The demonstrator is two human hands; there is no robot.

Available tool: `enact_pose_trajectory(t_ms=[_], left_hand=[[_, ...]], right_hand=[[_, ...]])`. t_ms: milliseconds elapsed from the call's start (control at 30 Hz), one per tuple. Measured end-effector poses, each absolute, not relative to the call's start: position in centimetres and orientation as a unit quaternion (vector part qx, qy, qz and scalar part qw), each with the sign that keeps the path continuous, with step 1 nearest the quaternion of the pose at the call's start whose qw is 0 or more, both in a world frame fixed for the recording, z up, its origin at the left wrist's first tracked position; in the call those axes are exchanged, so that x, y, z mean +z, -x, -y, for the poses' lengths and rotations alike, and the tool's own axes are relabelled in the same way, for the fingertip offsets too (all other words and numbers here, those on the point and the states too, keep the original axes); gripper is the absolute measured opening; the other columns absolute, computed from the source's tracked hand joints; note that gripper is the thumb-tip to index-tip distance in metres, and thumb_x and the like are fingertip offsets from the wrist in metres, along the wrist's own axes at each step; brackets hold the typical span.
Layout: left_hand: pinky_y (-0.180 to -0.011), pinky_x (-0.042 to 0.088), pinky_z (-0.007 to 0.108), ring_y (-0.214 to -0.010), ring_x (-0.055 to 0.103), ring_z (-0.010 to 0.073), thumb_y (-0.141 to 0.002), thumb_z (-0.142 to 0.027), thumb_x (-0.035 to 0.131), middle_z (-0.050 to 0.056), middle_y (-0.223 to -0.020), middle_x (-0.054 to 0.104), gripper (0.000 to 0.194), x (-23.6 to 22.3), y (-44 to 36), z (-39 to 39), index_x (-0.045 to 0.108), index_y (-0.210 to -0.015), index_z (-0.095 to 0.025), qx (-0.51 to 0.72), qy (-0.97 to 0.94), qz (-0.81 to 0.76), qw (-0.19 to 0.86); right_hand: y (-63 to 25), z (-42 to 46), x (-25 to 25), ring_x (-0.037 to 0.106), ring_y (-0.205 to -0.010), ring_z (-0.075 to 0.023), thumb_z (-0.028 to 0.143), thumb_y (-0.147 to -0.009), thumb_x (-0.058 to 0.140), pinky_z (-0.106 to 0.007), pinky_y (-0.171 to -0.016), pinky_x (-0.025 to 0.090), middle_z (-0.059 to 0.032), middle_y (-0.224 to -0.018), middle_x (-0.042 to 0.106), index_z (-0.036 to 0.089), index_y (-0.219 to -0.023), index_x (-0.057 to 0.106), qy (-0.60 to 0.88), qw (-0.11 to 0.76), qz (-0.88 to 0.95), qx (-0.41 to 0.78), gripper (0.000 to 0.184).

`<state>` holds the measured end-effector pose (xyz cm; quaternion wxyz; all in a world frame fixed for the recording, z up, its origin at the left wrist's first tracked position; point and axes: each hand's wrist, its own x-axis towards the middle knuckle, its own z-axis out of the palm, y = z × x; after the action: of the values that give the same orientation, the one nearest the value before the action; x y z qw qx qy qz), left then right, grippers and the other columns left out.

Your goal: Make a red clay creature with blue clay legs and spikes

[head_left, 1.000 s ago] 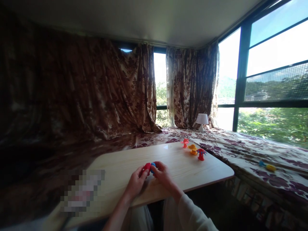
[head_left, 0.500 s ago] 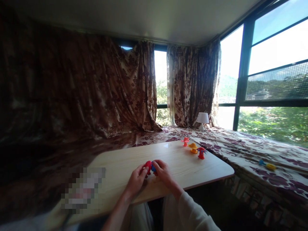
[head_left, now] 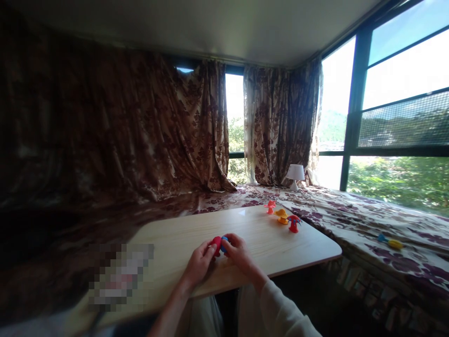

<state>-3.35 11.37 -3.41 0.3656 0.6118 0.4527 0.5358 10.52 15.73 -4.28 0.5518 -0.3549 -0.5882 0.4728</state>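
Over the near middle of the pale wooden table, my left hand is closed on a small red toy piece. My right hand pinches a small blue toy piece right beside it. The two pieces meet or nearly meet; the fingers hide much of both, so I cannot tell whether they are joined. At the table's far right stand a pink-red toy figure, a yellow-orange one and a red one with blue parts, each on a round base.
A blurred-out object lies at the table's left end. On the flowered cover to the right rests a blue and yellow toy. A white lamp stands behind, near the floral curtains and windows.
Both hands stay in place holding the red and blue pieces. The red piece has turned slightly between the fingers. The view has shifted a little; the figures on the table have not moved.
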Motion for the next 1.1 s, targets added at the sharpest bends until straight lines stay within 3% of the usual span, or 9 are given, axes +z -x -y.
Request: enact_pose_trajectory(t_ms=[233, 667, 933, 1100], left_hand=[[-0.060, 0.044, 0.027, -0.065, 0.058, 0.0172, -0.076, -0.052, 0.056, 0.004, -0.068, 0.067, 0.051, -3.03, 3.27, -11.14, 0.066, -0.105, -0.011, 0.540, -0.596, -0.455, 0.383], [-0.063, 0.047, 0.028, -0.065, 0.058, 0.0165, -0.073, -0.047, 0.061, 0.003, -0.069, 0.066, 0.045, -2.90, 3.13, -11.05, 0.068, -0.100, -0.012, 0.565, -0.593, -0.453, 0.352], [-0.062, 0.045, 0.027, -0.065, 0.059, 0.0169, -0.073, -0.049, 0.060, 0.003, -0.073, 0.068, 0.046, -3.09, 2.93, -11.03, 0.069, -0.102, -0.013, 0.530, -0.608, -0.462, 0.369], [-0.060, 0.044, 0.028, -0.061, 0.056, 0.0172, -0.076, -0.047, 0.056, 0.003, -0.064, 0.066, 0.043, -2.92, 3.17, -11.06, 0.071, -0.096, -0.012, 0.542, -0.604, -0.455, 0.367]], right_hand=[[-10.47, -15.58, -4.19, 0.054, -0.056, -0.0135, 0.035, -0.067, 0.061, -0.022, -0.046, 0.046, 0.0007, -0.063, 0.059, 0.016, -0.074, 0.063, 0.356, 0.553, 0.591, 0.468, 0.021], [-10.59, -15.50, -4.26, 0.055, -0.056, -0.0126, 0.038, -0.073, 0.060, -0.023, -0.051, 0.047, -0.0003, -0.065, 0.061, 0.013, -0.082, 0.065, 0.340, 0.535, 0.635, 0.441, 0.027], [-10.90, -16.05, -4.87, 0.052, -0.061, -0.0138, 0.025, -0.067, 0.062, -0.024, -0.058, 0.043, 0.0008, -0.062, 0.060, 0.016, -0.071, 0.068, 0.383, 0.558, 0.642, 0.360, 0.012], [-10.84, -15.64, -4.49, 0.051, -0.055, -0.0122, 0.028, -0.072, 0.055, -0.022, -0.050, 0.043, 0.0018, -0.061, 0.059, 0.016, -0.074, 0.067, 0.368, 0.539, 0.647, 0.394, 0.017]])
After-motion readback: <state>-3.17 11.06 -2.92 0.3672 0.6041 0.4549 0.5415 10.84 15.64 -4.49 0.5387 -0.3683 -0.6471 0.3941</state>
